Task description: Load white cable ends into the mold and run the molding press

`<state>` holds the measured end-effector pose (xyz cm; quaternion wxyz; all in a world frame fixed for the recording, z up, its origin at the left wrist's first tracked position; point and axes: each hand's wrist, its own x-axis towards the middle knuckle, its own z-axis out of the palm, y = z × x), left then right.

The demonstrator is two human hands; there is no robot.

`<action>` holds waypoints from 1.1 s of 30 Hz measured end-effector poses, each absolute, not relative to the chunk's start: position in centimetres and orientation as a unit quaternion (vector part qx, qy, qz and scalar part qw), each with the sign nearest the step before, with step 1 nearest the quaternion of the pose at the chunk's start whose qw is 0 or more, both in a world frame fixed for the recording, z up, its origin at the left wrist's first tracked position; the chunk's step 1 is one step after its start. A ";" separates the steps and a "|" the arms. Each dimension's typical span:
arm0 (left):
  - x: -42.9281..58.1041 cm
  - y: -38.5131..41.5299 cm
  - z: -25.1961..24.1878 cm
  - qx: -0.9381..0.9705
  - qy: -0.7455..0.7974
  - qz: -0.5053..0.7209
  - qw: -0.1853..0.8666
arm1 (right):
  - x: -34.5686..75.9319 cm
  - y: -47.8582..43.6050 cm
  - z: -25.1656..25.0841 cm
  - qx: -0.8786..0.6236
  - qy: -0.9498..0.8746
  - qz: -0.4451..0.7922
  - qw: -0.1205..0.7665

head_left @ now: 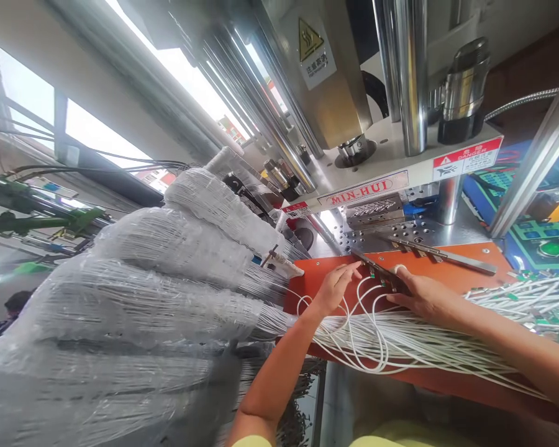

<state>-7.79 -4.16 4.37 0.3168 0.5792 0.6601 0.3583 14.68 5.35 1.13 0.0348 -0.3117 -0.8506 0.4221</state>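
My left hand (334,287) rests on the orange work plate (451,273), fingers stretched toward a dark metal fixture bar (377,270) that carries small green connector ends. My right hand (422,297) lies on the near end of that bar, fingers curled and pressing on it and on the cable ends. Loops of white cables (372,335) run from the bar across the plate's front edge, under both hands.
Big plastic-wrapped bundles of white cables (168,279) pile at the left. A MIN-HUI press machine (363,189) with steel columns stands behind the plate. A second metal bar (447,253) lies farther back. Finished cables (531,304) heap at the right beside a green control panel (547,239).
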 end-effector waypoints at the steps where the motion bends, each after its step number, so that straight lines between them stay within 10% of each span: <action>1: -8.2 -4.3 4.2 0.560 0.668 0.360 0.332 | 14.7 5.4 1.1 -0.314 -0.849 0.424 0.033; 14: -7.5 -4.1 4.3 0.199 0.602 0.589 0.502 | 14.7 5.6 1.1 -0.313 -0.842 0.438 0.036; 33: -5.4 -6.1 7.4 0.225 0.502 0.667 0.502 | 14.7 5.6 1.1 -0.317 -0.841 0.437 0.037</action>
